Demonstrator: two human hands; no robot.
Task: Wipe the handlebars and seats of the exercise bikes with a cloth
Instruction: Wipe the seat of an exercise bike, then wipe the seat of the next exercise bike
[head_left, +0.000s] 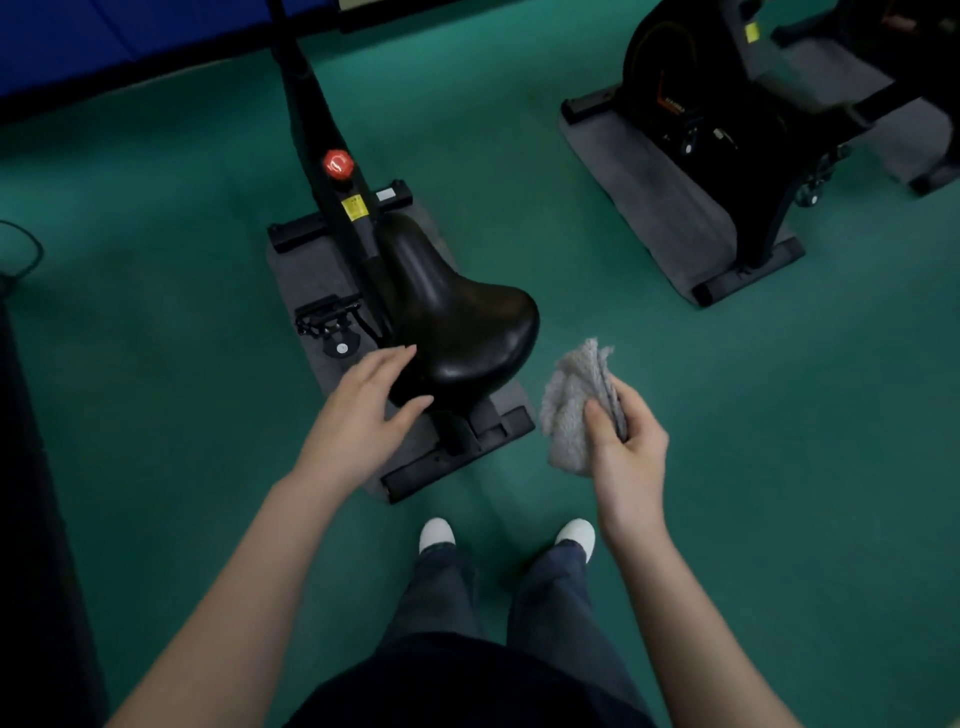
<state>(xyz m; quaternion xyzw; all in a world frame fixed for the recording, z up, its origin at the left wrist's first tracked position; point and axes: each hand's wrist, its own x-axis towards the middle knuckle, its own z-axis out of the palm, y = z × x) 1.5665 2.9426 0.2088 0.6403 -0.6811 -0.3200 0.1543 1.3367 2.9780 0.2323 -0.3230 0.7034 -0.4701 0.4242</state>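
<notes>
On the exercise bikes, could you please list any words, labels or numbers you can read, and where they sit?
None can be read.
Yellow sticker on the near bike's frame: print too small.
Red knob: white mark, blurred.
Yellow sticker on the far bike: blurred.
Orange lettering on the far bike: blurred.

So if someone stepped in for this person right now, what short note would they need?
Left hand: open, empty, fingers at the near left edge of the black seat; contact unclear.
Right hand: shut on the bunched grey cloth, held in the air to the right of the seat, not touching it.
Nearest bike stands on a grey mat; its handlebars are out of view. A second bike stands at the far right.
Done: cannot tell.
Left: wipe this seat, then handlebars, then the other bike.
</notes>
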